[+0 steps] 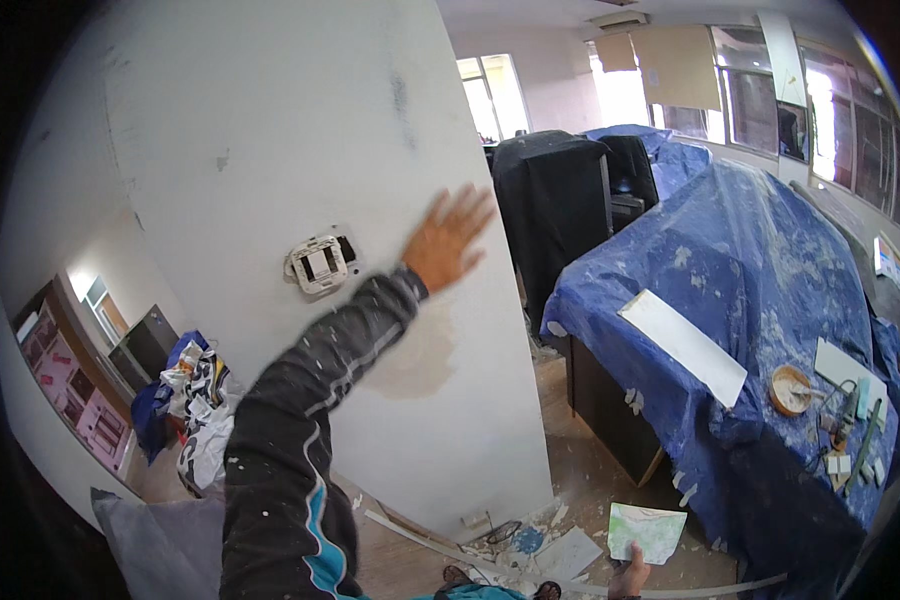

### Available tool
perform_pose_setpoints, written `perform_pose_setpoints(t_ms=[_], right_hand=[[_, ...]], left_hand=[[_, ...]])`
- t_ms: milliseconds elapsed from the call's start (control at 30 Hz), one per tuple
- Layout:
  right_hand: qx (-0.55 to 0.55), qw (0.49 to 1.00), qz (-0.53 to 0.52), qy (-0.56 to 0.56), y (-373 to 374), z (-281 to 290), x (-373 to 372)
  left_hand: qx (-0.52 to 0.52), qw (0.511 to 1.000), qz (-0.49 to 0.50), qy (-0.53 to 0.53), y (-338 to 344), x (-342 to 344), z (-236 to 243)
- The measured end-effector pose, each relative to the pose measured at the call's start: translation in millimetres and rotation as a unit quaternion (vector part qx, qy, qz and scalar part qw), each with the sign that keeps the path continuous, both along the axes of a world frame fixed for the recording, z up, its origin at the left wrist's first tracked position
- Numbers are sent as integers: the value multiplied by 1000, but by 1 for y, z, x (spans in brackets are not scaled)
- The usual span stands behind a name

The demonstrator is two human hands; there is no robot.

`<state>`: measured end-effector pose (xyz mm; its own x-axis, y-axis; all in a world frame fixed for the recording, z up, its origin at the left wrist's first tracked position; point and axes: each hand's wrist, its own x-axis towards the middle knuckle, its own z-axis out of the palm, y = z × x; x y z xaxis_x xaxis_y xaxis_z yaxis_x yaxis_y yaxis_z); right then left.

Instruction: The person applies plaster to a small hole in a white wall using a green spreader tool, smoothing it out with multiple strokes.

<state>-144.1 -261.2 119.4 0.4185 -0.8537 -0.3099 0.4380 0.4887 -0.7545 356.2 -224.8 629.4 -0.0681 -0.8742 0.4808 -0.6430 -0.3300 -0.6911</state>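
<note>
My left hand (450,240) is raised in front of the white wall (300,120), near its right edge. Its fingers are spread and it holds nothing; whether the palm touches the wall I cannot tell. To the left of that hand, a loosened switch plate (320,264) sits over an opening in the wall. A tan bare patch (420,355) shows below my wrist. Low at the right, my right hand (628,577) pinches the lower edge of a creased sheet of white and green paper (646,533), its thumb on top.
Blue, dust-spotted plastic sheeting (670,240) covers furniture on the right. On it lie a white board (683,345), a bowl of pale filler (791,390) and several small tools (845,425). Debris (560,555) litters the floor by the wall. Stuffed bags (202,410) stand at left.
</note>
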Motion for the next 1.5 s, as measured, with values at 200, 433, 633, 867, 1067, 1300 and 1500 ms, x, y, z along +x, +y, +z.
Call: perform_pose_setpoints(t_ms=[200,433,633,867,1067,1300,1500], right_hand=[[5,1000,9,9,-9,18,37],[-6,996,93,8,-14,60,97],[-37,982,188,-8,-4,77,155],[-57,963,263,-2,15,84,193],[-67,945,321,7,30,86,209],[-61,943,327,23,33,71,194],[-51,930,362,29,46,64,190]], left_hand=[[-178,962,74,-195,5,15,185],[-376,889,151,-214,-29,1,249],[-300,924,49,-230,14,12,275],[-295,923,83,-231,107,19,293],[-364,884,144,-255,253,25,315],[-371,892,156,-208,347,27,263],[-377,915,104,-103,401,21,161]])
